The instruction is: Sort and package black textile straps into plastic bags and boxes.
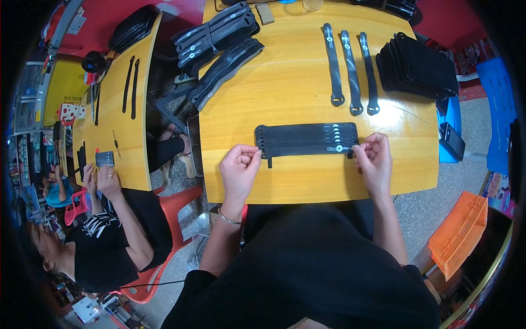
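A flat row of overlapping black straps (304, 143) with slotted ends and white print lies on the yellow table in front of me. My left hand (240, 167) pinches the lower left corner of this row between thumb and fingers. At the other end, my right hand (377, 164) is closed in a pinch on the lower right corner. Two short dark tabs poke out below the row's front edge. Farther off, three single black straps (352, 71) lie lengthwise side by side, their slotted ends toward me.
Black pouch-like pieces (415, 66) are stacked at the table's far right. Bundled straps (227, 68) lie at the far left. A blue stool (450, 131) with a dark phone and an orange crate (459, 233) stand to the right. A co-worker (104, 247) sits left at another table.
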`<state>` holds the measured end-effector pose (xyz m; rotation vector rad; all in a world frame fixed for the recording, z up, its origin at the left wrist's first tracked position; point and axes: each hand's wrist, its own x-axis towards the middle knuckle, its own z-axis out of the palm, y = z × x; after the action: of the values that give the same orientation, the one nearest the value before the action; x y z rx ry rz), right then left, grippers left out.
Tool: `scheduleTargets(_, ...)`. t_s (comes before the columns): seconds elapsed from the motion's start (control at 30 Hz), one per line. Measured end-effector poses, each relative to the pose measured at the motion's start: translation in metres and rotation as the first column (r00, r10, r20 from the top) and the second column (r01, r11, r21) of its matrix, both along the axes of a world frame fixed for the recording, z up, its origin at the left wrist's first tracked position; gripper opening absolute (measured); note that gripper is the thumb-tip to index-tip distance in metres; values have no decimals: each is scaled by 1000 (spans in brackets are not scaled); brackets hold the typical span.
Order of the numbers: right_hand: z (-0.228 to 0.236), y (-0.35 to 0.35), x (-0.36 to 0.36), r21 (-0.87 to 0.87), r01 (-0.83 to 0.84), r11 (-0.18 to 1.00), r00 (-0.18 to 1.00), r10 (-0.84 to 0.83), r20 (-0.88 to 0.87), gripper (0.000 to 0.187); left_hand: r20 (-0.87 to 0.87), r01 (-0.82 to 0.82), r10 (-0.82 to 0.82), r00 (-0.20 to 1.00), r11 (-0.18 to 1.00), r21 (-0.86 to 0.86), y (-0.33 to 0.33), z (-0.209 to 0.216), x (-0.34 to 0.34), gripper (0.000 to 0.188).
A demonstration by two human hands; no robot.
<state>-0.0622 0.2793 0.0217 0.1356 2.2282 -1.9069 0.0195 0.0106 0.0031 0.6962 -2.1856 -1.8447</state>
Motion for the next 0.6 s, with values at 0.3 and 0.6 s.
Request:
scheduleTargets(0.3, -3, 1, -1, 45, -23, 999, 1000, 23, 1, 27, -27, 2, -2, 1000, 1000, 1, 0, 0, -1, 8)
scheduleTargets(0.6, -10, 1, 1, 128, -9, 992, 996, 20, -82, 27, -30, 10, -10, 999, 1000, -16, 0, 0, -2, 9)
